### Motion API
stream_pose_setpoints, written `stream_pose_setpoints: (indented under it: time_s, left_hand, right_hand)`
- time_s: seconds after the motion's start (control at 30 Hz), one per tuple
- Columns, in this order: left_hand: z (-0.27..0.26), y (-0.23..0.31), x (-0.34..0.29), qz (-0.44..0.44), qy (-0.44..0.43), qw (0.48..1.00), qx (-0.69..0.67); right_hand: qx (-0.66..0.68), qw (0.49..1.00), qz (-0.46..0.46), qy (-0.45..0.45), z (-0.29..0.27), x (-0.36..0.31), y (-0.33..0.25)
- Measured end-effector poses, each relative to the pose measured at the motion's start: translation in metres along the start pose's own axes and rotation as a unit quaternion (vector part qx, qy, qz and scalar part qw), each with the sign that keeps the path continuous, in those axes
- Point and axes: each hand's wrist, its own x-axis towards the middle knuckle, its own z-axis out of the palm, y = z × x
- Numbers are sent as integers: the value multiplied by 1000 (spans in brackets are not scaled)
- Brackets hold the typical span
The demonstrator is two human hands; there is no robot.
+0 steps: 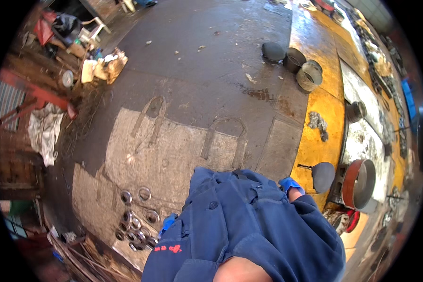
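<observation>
My left hand (168,223), in a blue glove, shows only in part beside my dark blue jacket. A cluster of shiny metal rings (134,224) lies close to it on a flattened woven sack (148,157). My right hand (290,184), also blue-gloved, hangs at the right edge of the jacket, next to a yellow metal surface (317,145). A dark grey rounded pad with a thin handle (322,177) is the thing nearest to it. The fingers of both hands are mostly hidden, and I see nothing held.
Along the right stand a rusty-red ring-shaped drum (358,184) and a dirty rag (318,126). Farther off are a cylindrical container (309,76) and a black rounded object (273,52). Left, a white cloth (45,129) hangs by a red beam (37,89); a plastic chair (96,29) stands behind.
</observation>
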Motion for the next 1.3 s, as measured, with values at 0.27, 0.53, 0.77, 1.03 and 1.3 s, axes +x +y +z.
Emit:
stream_pose_setpoints:
  time_s: [0.27, 0.53, 0.77, 1.03, 1.3]
  left_hand:
    - [44, 205, 95, 26, -34, 996, 81]
    - [95, 456, 202, 12, -66, 989, 129]
    - [84, 666, 278, -2, -79, 995, 63]
    - [296, 916, 290, 136, -110, 978, 111]
    - [419, 1041, 261, 189, -102, 921, 326]
  right_hand:
    - [-120, 962, -245, -28, 27, 86, 0]
    - [-79, 991, -110, 2, -26, 234, -109]
    - [-18, 998, -55, 0, -102, 210, -260]
    - [30, 995, -95, -33, -183, 281, -292]
    - [19, 989, -118, 91, -368, 412, -402]
